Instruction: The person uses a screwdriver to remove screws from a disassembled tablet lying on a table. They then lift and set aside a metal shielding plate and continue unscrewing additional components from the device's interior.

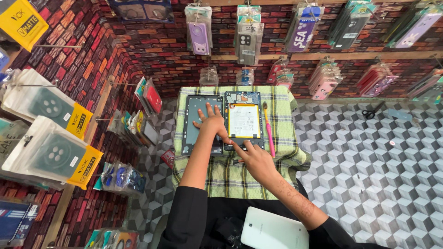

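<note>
Two hands work an opened tablet [243,121] on the checked-cloth counter [281,138]: left hand [211,121] flat, fingers spread, on the back cover [201,124]; right hand [258,159] fingertips press the tablet's lower edge, grasping nothing. Disassembly, I judge; next calls for careful prying.

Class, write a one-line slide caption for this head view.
Both hands, left and right, press on an opened tablet and its back cover on a checked cloth.

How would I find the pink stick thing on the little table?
Look at the small table with the green checked cloth by the brick wall. Beside the opened tablet, on its right, lies the pink brush. It is the only long, thin, pink thing there, untouched by either hand.
</note>
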